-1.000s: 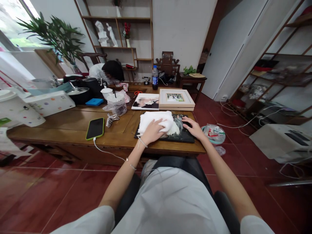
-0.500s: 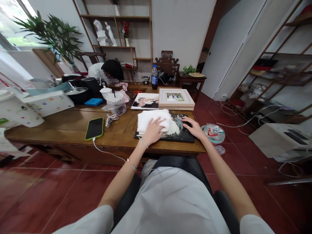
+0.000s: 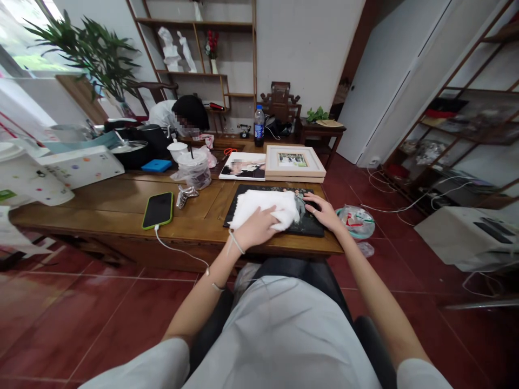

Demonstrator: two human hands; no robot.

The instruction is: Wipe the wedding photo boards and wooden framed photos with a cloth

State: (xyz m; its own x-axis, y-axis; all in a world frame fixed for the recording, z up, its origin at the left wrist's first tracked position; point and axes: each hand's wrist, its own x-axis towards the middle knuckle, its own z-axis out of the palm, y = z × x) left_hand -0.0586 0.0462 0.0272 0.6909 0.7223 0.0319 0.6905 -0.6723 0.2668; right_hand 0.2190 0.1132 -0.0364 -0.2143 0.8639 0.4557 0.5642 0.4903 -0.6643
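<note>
A dark photo print (image 3: 308, 227) lies flat near the front edge of the wooden table (image 3: 121, 216). A white cloth (image 3: 265, 208) covers most of it. My left hand (image 3: 255, 229) presses down on the near part of the cloth, fingers closed over it. My right hand (image 3: 322, 212) rests on the right side of the print with fingers spread flat, holding it still.
Behind the print lie a light wooden picture frame (image 3: 294, 162) and another photo (image 3: 243, 166). A green-cased phone (image 3: 158, 210) on a cable, a plastic cup (image 3: 194, 170), a bottle (image 3: 258, 127) and boxes stand to the left. Another person sits at the far side.
My left hand has drawn the cloth toward me across the print, uncovering its far edge. My right hand has stayed in place.
</note>
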